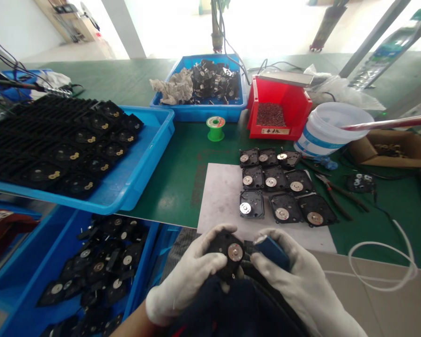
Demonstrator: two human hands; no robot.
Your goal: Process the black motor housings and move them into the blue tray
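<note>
My left hand [192,267], in a white glove, grips a black plastic housing with a round silver disc [235,252] on its face. Opposite it, my gloved right hand [294,271] is closed around a dark blue block-shaped object [273,252], whose kind I cannot make out. A small gap lies between the two held things. Just beyond my hands, several similar black housings [271,181] with silver discs sit in rows, partly on a white sheet [217,196]. My lap and dark clothing are right below the hands.
To the left, a blue tray [150,145] holds stacked black housings, above a blue bin [140,276] of loose ones. Farther back are a blue parts tray [210,112], green solder spool [215,130] and red bin [266,133]. Pliers [333,196], a white bucket [315,135] and tubing [382,243] lie right.
</note>
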